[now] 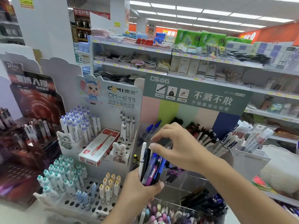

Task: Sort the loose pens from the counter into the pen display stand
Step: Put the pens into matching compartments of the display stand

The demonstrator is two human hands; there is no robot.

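- Several pens already slotted in the clear display stand.
- Left hand grasps the pen bunch; many left.
- Right hand pinching at bunch top, next pen likely.

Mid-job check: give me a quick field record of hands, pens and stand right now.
left hand: grips a pen bundle, upright
right hand: fingers curled over the bundle's tops; whether they pinch a pen is unclear
stand: clear compartments, behind the bundle, some holding pens
red box: lying on the white peg stand
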